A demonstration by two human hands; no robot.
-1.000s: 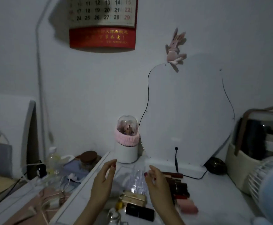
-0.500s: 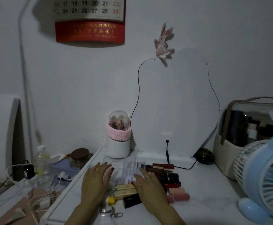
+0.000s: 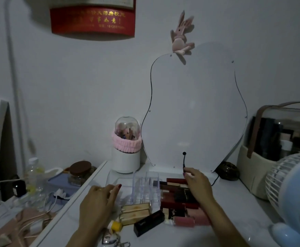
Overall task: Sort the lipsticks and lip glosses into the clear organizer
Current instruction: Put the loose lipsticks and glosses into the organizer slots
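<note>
A clear organizer [image 3: 145, 188] with upright dividers stands on the white table [image 3: 234, 211], in front of the mirror. To its right lies a pile of dark red and black lipsticks [image 3: 177, 196], with a pink lip gloss [image 3: 183, 221] at the near end. Two gold tubes [image 3: 136, 210] and a black lipstick [image 3: 149, 222] lie in front of the organizer. My left hand [image 3: 99, 198] rests flat on the table just left of the organizer, fingers straight. My right hand [image 3: 197, 184] hovers over the far end of the pile with fingers bent down; I see nothing held in it.
A white brush holder [image 3: 126, 145] with a pink band stands behind the organizer, beside a curvy mirror [image 3: 193, 113]. A blue fan [image 3: 293, 193] and a storage case [image 3: 279, 139] fill the right. A jar [image 3: 79, 172], bottle [image 3: 33, 172] and cables sit left. A keyring [image 3: 110, 239] lies near.
The view has tilted down and closer. My right hand moved from lying over the lipsticks to the far end of the pile. My left hand slid slightly left of the organizer.
</note>
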